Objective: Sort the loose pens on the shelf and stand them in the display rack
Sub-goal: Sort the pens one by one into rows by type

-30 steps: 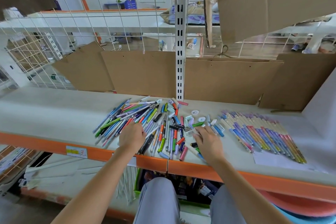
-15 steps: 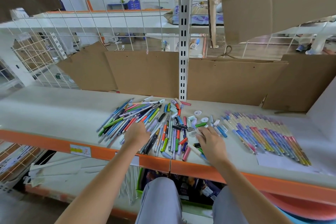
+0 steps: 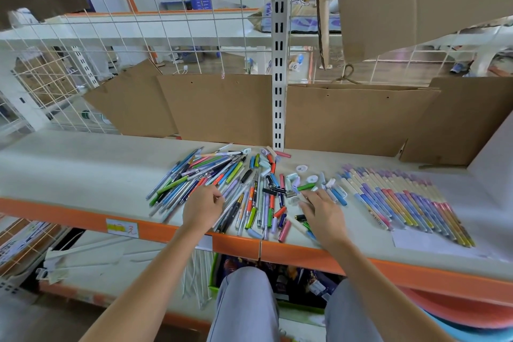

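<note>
Lying in a loose heap on the shelf (image 3: pixel 83 172), the pens (image 3: pixel 222 183) are spread between both hands. The left hand (image 3: pixel 202 207) is rested on the heap with fingers curled inward; whether a pen is pinched cannot be told. The right hand (image 3: pixel 323 212) is laid flat, fingers apart, over small caps (image 3: pixel 306 175). A sorted row of pastel pens (image 3: pixel 402 200) lies to the right. Cardboard sheets (image 3: pixel 222 108) and a slotted white upright (image 3: pixel 278 64) close off the back.
</note>
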